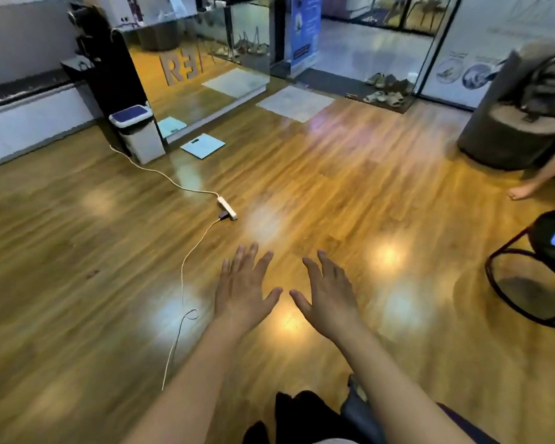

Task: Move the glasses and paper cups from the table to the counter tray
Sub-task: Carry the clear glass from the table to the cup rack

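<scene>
Wooden floor (318, 174) — lidded bin (138, 133), contents hidden

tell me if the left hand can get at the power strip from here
Probably not without stepping forward. The left hand is open and holds nothing, and bare floor lies between, but the power strip lies well beyond its fingertips.

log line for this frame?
left hand: open, empty | right hand: open, empty | both held out over wood floor | glasses, cups, tray: not in view
</scene>
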A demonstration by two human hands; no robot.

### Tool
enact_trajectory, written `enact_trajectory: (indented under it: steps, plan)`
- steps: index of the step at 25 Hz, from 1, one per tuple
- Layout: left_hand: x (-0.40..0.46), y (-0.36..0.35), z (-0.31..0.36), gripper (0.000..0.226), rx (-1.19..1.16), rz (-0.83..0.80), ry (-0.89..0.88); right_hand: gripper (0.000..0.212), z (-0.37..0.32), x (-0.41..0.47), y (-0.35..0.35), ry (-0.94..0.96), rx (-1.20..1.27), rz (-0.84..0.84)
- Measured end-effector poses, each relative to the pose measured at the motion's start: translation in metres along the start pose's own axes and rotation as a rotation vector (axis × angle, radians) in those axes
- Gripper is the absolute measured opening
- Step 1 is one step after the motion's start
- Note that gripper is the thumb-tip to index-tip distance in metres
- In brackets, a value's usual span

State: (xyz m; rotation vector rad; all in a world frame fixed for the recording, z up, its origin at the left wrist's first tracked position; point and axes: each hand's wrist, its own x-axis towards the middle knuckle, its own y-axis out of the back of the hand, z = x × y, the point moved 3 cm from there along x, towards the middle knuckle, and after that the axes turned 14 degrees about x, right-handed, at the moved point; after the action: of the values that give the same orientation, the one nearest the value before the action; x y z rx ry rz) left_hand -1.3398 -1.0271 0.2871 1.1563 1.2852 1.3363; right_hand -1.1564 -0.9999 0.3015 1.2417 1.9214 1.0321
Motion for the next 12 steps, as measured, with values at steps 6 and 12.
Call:
enact_trajectory:
  steps: [6, 12]
  plan:
    - [0.11, -0.011, 0.059, 0.077, 0.041, -0.004, -0.236, 0.075, 0.075, 0.062, 0.03, -0.229, 0.025, 0.104]
    - [0.234, -0.008, 0.16, 0.077, 0.067, 0.0, -0.402, 0.075, 0.167, 0.14, 0.084, -0.345, 0.062, 0.187]
